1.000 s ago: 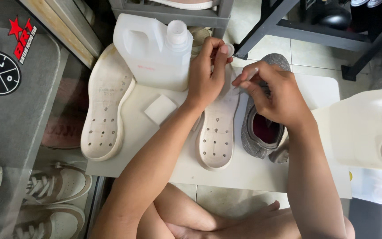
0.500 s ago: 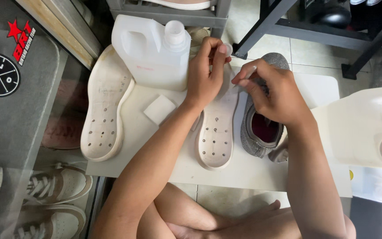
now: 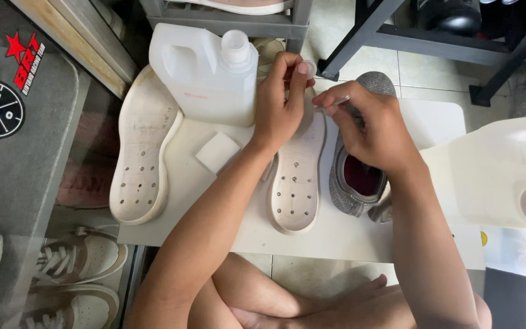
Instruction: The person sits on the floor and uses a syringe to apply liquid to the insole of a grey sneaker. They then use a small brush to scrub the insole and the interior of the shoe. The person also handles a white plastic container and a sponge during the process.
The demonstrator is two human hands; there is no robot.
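Note:
My left hand (image 3: 281,100) pinches a small round white cap (image 3: 309,67) between thumb and fingertips, above the toe end of a white perforated shoe sole (image 3: 295,183). My right hand (image 3: 369,125) grips a thin clear stick-like tool (image 3: 336,102), its tip pointing toward the cap. Under the right hand lies a grey knit shoe upper (image 3: 360,176) with a dark red lining. Both rest on a white board (image 3: 226,213).
A second white sole (image 3: 141,158) and a small white pad (image 3: 217,152) lie on the board's left part. A white plastic jug (image 3: 205,70) stands behind, another jug (image 3: 500,173) at right. Sneakers (image 3: 77,262) sit lower left; dark metal rack legs (image 3: 360,36) behind.
Both hands stayed over the sole's toe end. The left hand's fingers shifted slightly on the cap; the right hand's tool tip stays close to it.

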